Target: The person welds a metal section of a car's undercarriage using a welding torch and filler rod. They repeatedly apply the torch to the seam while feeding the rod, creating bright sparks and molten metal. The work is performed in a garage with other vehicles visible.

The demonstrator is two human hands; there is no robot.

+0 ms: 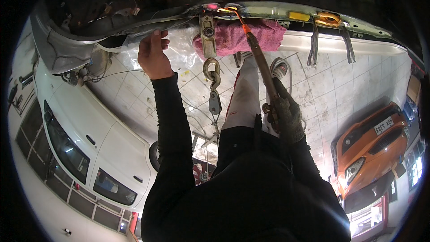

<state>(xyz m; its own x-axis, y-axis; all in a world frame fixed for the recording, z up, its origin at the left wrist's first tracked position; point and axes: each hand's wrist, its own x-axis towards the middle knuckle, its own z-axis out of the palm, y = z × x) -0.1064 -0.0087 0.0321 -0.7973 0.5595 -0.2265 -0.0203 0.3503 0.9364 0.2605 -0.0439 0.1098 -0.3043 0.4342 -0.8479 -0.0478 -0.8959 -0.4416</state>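
My right hand (288, 114), in a dark work glove, is wrapped around the handle of a long gas torch (264, 65). The torch's tip glows orange, with a flame at the bare metal sill (277, 10) of a car body. Beside the flame, a spot on the sill glows pink-red. My left hand (154, 56) is bare and raised left of the glow, thumb and fingers curled together near the sill's edge. A thin line seems to run from its fingertips toward the hot spot, too fine to identify. Between my hands, a metal pull clamp (208, 36) grips the sill.
A hook (211, 69) and pulley (215, 103) extend from the clamp toward me. A pink towel (262, 36) and clear plastic sheeting (181, 47) lie below the sill. Yellow-handled pliers (328, 19) hang on its right. White (107, 139) and orange (371, 143) cars stand behind.
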